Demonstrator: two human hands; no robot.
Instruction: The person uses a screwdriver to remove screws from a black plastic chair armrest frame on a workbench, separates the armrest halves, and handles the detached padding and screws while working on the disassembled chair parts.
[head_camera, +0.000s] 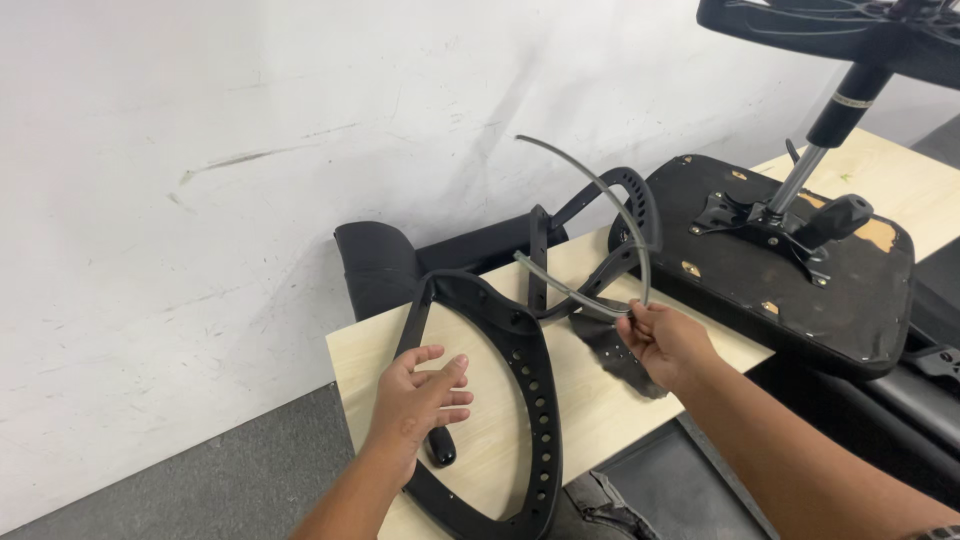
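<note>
Chair base (850, 25) cut off at top; frame (500, 400) bottom perhaps cropped.

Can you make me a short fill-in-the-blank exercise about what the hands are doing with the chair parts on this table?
1. The right hand grips a thin curved grey ____ that arcs upward.
2. The left hand hovers open over the black plastic chair-back frame, which lies on a light ____ table.
3. The upturned black seat base lies on the ____ side of the table.

Missing words: strip; wooden; right
</note>
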